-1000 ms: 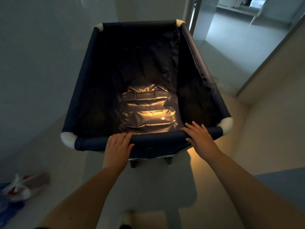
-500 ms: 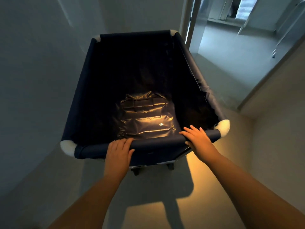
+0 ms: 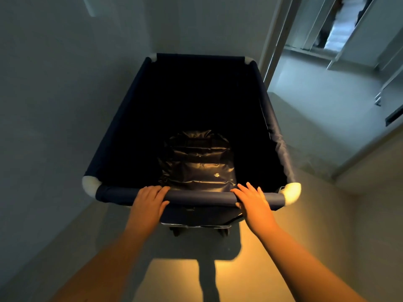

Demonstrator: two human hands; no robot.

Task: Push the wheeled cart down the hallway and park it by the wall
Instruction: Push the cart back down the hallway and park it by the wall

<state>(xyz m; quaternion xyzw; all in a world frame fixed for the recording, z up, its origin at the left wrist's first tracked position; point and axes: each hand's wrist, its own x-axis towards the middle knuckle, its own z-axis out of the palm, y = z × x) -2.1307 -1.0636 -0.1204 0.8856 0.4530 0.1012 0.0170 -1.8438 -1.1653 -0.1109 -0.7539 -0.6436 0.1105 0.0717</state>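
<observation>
Plain pale wall (image 3: 54, 105) down the left of the frame, smooth and matte, running close beside the cart's left flank. Centre of the frame filled by the wheeled cart (image 3: 122, 118): deep rectangular bin of dark navy fabric stretched over a tubular frame, rounded white plastic caps (image 3: 90, 185) at the corners, inside nearly black. At the bottom of the bin, a crinkled, glossy dark lining (image 3: 196, 164) catching warm light in horizontal folds, with a small bright speck right of its middle. Under the near end, a thin metal edge and dark casters (image 3: 176, 232), half in shadow. Floor (image 3: 257, 264) smooth and pale, washed amber below the cart, with a hard dark shadow down the lower centre.

Near rail of the cart crossing the frame just below centre, both hands on it, bin stretching away above them.

Left hand (image 3: 148, 203) left of the rail's middle: palm down on the padded tube, fingers curled over the top edge, thumb at the near side, loosely wrapped. Right hand (image 3: 254, 202) nearer the lower-right corner cap: fingers slightly spread and laid flat over the rail, tips reaching past it into the bin, more pressing than gripping. Bare forearms entering from the bottom corners.

Upper right, a pale door frame (image 3: 272, 46) just past the cart's far right corner, opening onto a cooler, bluish room.
</observation>
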